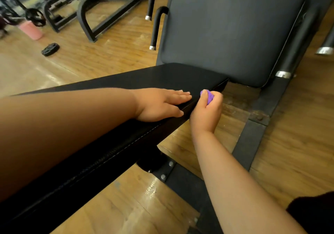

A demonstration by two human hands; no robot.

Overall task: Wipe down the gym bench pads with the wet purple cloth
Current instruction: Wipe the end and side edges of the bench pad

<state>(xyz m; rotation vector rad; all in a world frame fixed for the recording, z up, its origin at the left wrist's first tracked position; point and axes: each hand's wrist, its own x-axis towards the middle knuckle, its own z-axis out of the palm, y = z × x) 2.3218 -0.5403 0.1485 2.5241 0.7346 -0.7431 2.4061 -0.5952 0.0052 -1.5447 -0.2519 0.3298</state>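
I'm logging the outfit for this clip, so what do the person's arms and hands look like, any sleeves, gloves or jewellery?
Both forearms are bare right up to the frame edge, with no sleeves showing. The left hand and right hand wear no gloves, and no rings, watch or wristband are visible. Fingernails look short and unpainted.

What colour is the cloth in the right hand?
Purple; the cloth shows bunched in the right hand in the head view.

Purple cloth [209, 97] against bench pad [162, 78] edge

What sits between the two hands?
In the head view, only the bench pad's side edge separates the left hand from the right hand gripping the purple cloth.
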